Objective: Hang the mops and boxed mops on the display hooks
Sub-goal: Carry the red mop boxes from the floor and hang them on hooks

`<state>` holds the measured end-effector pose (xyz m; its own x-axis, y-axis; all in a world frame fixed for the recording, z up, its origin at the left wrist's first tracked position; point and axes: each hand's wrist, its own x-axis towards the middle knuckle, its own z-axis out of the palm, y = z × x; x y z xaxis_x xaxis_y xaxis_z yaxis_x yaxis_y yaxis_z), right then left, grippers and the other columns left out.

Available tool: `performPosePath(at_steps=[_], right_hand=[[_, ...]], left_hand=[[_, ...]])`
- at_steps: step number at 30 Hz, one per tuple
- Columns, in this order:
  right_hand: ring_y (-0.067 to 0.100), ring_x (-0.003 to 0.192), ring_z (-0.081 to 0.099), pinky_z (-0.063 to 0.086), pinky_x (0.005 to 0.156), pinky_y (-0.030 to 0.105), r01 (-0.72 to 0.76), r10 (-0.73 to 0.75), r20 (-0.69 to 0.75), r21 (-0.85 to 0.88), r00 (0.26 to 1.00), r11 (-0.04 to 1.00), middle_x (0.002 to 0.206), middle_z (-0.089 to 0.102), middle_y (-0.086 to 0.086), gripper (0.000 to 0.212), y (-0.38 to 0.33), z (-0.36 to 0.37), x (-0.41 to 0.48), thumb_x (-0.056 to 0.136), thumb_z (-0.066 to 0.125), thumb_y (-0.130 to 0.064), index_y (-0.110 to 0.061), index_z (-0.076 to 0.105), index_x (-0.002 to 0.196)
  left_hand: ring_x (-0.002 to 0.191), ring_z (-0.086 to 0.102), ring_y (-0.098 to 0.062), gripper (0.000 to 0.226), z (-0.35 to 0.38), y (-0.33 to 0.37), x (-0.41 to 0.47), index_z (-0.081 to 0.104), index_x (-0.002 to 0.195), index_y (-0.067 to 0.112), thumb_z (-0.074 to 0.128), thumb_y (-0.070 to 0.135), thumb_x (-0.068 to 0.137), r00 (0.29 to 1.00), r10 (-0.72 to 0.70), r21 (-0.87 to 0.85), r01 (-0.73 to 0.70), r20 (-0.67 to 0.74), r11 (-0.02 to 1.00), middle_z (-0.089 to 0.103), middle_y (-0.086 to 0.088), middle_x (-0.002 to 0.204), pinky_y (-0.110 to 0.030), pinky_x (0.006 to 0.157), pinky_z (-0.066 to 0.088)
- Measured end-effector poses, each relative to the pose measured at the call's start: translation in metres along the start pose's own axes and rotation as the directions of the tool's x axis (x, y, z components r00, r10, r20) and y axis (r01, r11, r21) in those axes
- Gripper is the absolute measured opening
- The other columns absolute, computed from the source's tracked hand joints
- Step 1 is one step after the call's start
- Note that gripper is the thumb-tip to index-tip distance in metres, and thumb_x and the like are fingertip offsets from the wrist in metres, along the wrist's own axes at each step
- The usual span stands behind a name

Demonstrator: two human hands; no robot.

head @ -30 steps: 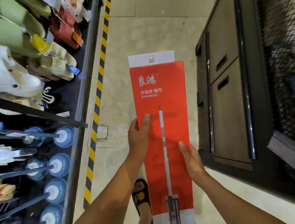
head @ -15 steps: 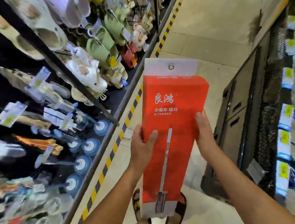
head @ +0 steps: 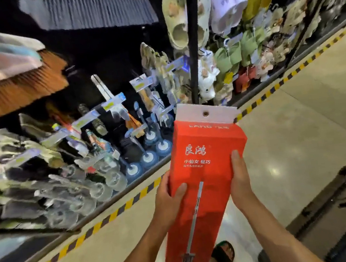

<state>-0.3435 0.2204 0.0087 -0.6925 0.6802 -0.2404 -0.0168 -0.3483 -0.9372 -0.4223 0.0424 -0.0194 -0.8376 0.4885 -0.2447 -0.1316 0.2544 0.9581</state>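
Note:
I hold a long red boxed mop (head: 204, 170) upright and slightly tilted in front of me, with a white top tab and a round hang hole (head: 205, 113). My left hand (head: 168, 200) grips its left edge, thumb on the front. My right hand (head: 239, 179) clasps the right edge. The display hooks (head: 110, 104) with price tags stick out of the dark rack to the upper left, carrying brushes and cleaning tools. The box's top tab is close to the rack's lower right end.
Brooms (head: 12, 86) hang at top left. Blue-based toilet brushes (head: 149, 156) stand on the bottom shelf. A black upright post (head: 193, 39) separates slippers (head: 234, 51) to the right. Yellow-black floor tape (head: 121, 209) edges the rack. A dark cabinet (head: 344, 200) is at lower right.
The view has swung up and left toward the hook rack. The box has come up with both hands, which have slid higher along its edges.

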Motion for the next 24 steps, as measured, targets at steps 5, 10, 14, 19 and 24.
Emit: performPosePath(at_steps=[5, 10, 14, 19, 24], right_hand=[[0.027, 0.126, 0.065, 0.051, 0.109, 0.054, -0.038, 0.053, 0.2, -0.079, 0.978, 0.996, 0.138, 0.067, 0.007, 0.108, 0.034, 0.102, -0.043, 0.067, 0.063, -0.091, -0.018, 0.052, 0.147], [0.02, 0.117, 0.069, 0.056, 0.102, 0.043, -0.028, 0.083, 0.377, -0.148, 0.922, 0.989, 0.128, 0.071, 0.005, 0.085, 0.064, 0.209, -0.121, 0.078, 0.058, -0.079, -0.018, 0.059, 0.138], [0.001, 0.109, 0.069, 0.053, 0.091, 0.024, -0.01, 0.109, 0.515, -0.191, 0.85, 0.982, 0.121, 0.072, -0.008, 0.068, 0.086, 0.292, -0.198, 0.083, 0.053, -0.068, -0.023, 0.061, 0.133], [0.016, 0.118, 0.069, 0.056, 0.099, 0.034, -0.002, 0.158, 0.688, -0.222, 0.708, 0.975, 0.13, 0.071, 0.0, 0.074, 0.118, 0.381, -0.297, 0.082, 0.056, -0.068, -0.022, 0.059, 0.14], [0.022, 0.116, 0.071, 0.059, 0.096, 0.038, -0.022, 0.253, 0.816, -0.283, 0.519, 0.959, 0.127, 0.073, 0.003, 0.082, 0.149, 0.457, -0.381, 0.076, 0.064, -0.075, -0.023, 0.06, 0.139]], left_hand=[[0.112, 0.071, -0.005, 0.072, -0.104, -0.032, -0.059, 0.057, 0.14, 0.025, 0.068, 0.06, 0.078, 0.976, -0.022, -0.073, 0.007, -0.216, 0.997, 0.073, 0.013, 0.124, -0.018, 0.087, 0.056], [0.11, 0.071, -0.005, 0.078, -0.209, -0.063, -0.137, 0.059, 0.138, 0.021, 0.069, 0.063, 0.073, 0.905, -0.048, -0.13, -0.009, -0.423, 0.991, 0.073, 0.006, 0.124, -0.018, 0.086, 0.056], [0.105, 0.071, 0.0, 0.081, -0.291, -0.088, -0.209, 0.06, 0.137, 0.019, 0.064, 0.066, 0.072, 0.819, -0.039, -0.125, -0.041, -0.572, 0.991, 0.073, 0.006, 0.121, -0.015, 0.083, 0.056], [0.108, 0.074, -0.015, 0.073, -0.377, -0.112, -0.304, 0.062, 0.132, 0.02, 0.061, 0.065, 0.074, 0.675, -0.053, -0.156, -0.093, -0.736, 0.983, 0.074, 0.003, 0.12, -0.026, 0.086, 0.059], [0.103, 0.075, -0.01, 0.055, -0.44, -0.13, -0.392, 0.064, 0.122, 0.033, 0.062, 0.063, 0.076, 0.502, -0.072, -0.162, -0.139, -0.862, 0.977, 0.077, 0.007, 0.113, -0.026, 0.083, 0.061]])
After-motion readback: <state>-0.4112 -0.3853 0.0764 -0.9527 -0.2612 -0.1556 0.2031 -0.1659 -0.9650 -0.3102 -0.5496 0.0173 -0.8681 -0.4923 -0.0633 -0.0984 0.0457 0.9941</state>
